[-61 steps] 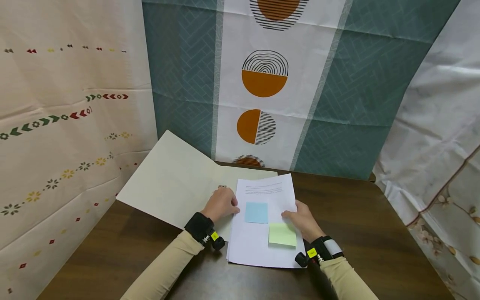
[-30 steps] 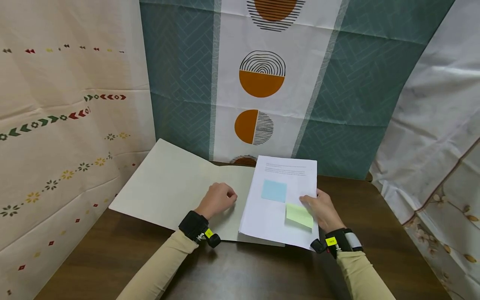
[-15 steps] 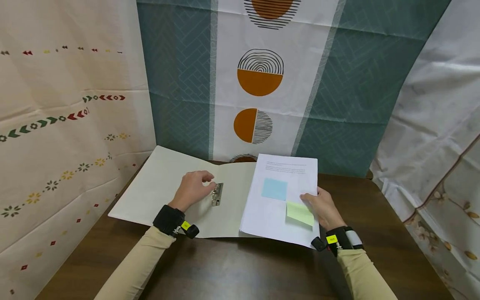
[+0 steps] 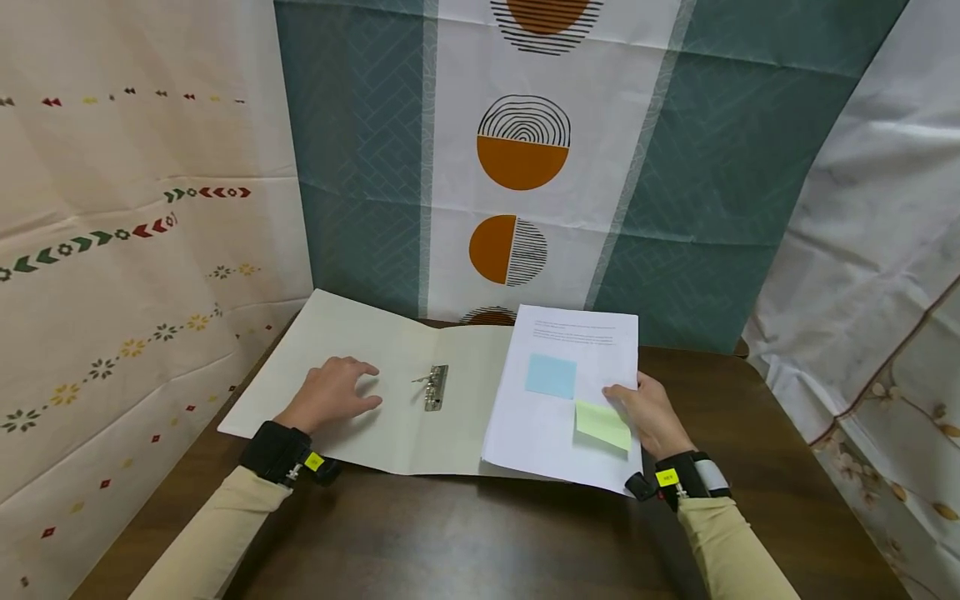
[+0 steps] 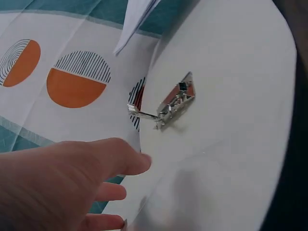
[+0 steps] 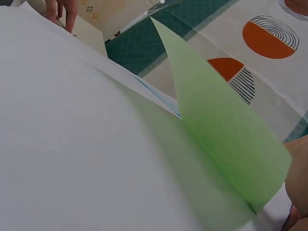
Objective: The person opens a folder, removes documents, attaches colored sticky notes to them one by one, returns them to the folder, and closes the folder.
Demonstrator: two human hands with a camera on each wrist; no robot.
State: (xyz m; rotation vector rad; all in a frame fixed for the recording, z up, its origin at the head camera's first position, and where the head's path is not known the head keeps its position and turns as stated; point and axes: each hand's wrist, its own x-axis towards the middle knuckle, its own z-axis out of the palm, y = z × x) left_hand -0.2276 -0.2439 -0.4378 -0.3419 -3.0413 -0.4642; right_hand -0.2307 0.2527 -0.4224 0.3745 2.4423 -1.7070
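An off-white folder lies spread on the table, with a metal clip near its fold; the clip's lever sticks up in the left wrist view. My left hand hovers over the folder's left cover, fingers and thumb spread, holding nothing. My right hand pinches the right edge of a stack of white papers, thumb on top. The stack is tilted over the folder's right side. On its top sheet are printed lines, a blue sticky note and a green sticky note with a lifted edge.
Beneath everything is a dark brown wooden table. A teal and white cloth hangs behind it, a cream patterned cloth at the left and a white floral cloth at the right.
The papers were moved up and right off the folder's middle by my right hand. My left hand let go of their edge, passed over the clip and moved left; the clip's lever now stands up.
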